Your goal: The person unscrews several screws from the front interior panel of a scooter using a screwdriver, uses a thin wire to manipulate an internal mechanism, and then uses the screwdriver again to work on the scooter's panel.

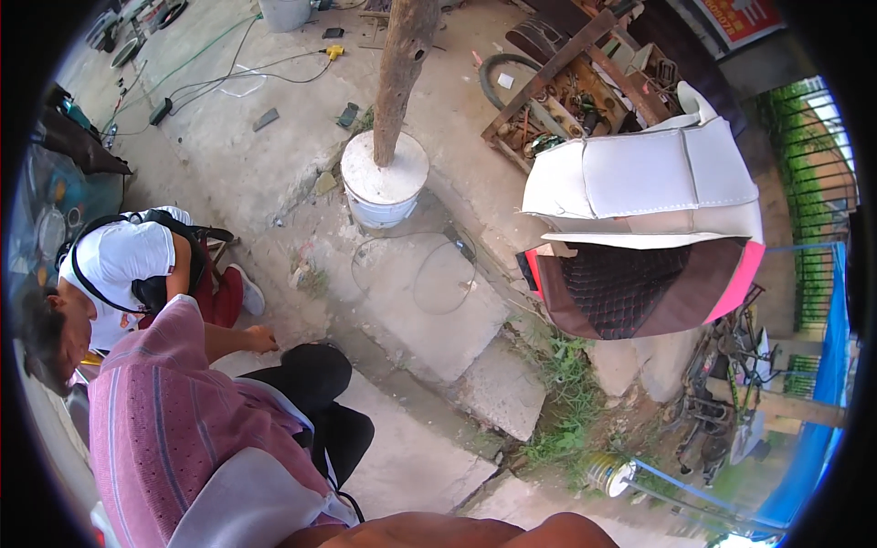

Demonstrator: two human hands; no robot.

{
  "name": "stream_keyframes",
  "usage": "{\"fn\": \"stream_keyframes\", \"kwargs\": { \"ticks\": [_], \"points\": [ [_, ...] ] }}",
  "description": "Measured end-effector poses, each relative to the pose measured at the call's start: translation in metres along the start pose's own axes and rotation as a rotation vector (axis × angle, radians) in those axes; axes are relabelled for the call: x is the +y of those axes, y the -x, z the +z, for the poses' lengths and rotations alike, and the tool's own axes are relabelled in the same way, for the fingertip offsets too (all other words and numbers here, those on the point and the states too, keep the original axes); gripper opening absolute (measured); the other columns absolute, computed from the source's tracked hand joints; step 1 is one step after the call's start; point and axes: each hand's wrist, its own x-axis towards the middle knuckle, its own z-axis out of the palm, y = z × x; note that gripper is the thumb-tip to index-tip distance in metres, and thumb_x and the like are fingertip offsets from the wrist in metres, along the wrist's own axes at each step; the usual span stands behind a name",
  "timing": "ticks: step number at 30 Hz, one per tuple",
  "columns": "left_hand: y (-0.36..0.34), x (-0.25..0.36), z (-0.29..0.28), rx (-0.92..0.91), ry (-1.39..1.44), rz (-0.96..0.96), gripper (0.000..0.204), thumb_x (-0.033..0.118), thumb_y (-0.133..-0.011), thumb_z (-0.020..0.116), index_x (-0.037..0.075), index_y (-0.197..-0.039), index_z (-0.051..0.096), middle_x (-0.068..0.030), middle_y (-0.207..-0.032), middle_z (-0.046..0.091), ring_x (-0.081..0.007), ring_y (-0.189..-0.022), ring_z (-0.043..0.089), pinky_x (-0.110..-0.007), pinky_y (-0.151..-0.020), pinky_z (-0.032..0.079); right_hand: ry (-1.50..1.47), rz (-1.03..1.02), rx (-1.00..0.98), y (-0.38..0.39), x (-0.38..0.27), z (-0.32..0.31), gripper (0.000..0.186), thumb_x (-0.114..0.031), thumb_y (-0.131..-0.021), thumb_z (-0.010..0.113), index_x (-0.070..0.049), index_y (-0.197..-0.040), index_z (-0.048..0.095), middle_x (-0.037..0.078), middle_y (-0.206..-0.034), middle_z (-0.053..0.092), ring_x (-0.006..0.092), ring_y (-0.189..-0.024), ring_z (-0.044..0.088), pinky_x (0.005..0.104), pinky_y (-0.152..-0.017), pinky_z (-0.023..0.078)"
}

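Bare skin, apparently part of my own body, runs along the bottom edge [448, 534]; no fingers of my hands can be made out there. Just left of it, pink striped knit cloth [174, 402] with a pale grey lining [228, 498] fills the lower left, beside bent dark-clad legs [320, 379]. Behind the cloth, another person in a white top [114, 260] bends over with a black strap round the body. That person's hand [260, 338] hangs near the dark knees, and what it holds, if anything, is unclear.
A wooden post [397, 73] stands in a white bucket [382, 205]. Cables [210, 91] lie on the concrete. At right are a wooden frame of tools [571, 96], white and dark padded covers [639, 178], metal parts [722, 393], weeds [566, 402] and a blue tarp [822, 438].
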Motion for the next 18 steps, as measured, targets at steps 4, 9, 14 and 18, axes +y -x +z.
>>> {"fn": "stream_keyframes", "kwargs": {
  "ticks": [4, 9, 14, 18],
  "points": [
    [-0.007, -0.024, 0.006, 0.004, 0.02, 0.073, 0.054, 0.054, -0.093, 0.066, 0.013, -0.126, 0.078, -0.0195, -0.116, 0.078, -0.0382, -0.109, 0.074, -0.049, -0.096, 0.058, -0.01, 0.05, -0.043, 0.0, -0.029, -0.031, 0.016, -0.01, -0.091, 0.069, 0.003, -0.081, 0.071, 0.012, -0.071, 0.068, 0.019, -0.058, 0.061, 0.0309, -0.054, 0.048],
    [0.165, 0.102, -0.215, 0.853, 0.053, 0.175, 0.068, 0.038, -0.098, 0.069, 0.01, -0.156, 0.049, -0.0246, -0.145, 0.062, -0.0454, -0.135, 0.058, -0.05, -0.113, 0.048, -0.079, 0.138, -0.083, -0.001, -0.023, -0.066, 0.015, -0.009, -0.089, 0.07, 0.002, -0.08, 0.071, 0.011, -0.069, 0.068, 0.0178, -0.056, 0.061, 0.0297, -0.053, 0.048],
    [0.226, 0.12, -0.347, 1.002, 0.138, 0.129, 0.051, 0.036, -0.103, 0.063, 0.004, -0.144, 0.06, -0.0223, -0.136, 0.067, -0.0415, -0.125, 0.064, -0.047, -0.107, 0.051, -0.3, 0.176, -0.103, -0.022, -0.033, -0.114, 0.014, -0.009, -0.088, 0.071, 0.002, -0.078, 0.071, 0.01, -0.067, 0.068, 0.0166, -0.054, 0.06, 0.0286, -0.051, 0.047],
    [0.212, 0.141, -0.306, 0.719, 0.278, 0.126, 0.045, 0.034, -0.1, 0.066, 0.002, -0.131, 0.072, -0.0222, -0.129, 0.073, -0.0384, -0.122, 0.069, -0.045, -0.104, 0.055, -0.364, -0.226, -0.318, -0.09, -0.215, -0.11, 0.018, -0.016, -0.091, 0.071, 0.002, -0.085, 0.072, 0.009, -0.077, 0.071, 0.0151, -0.064, 0.062, 0.0299, -0.059, 0.048]
  ]
}}
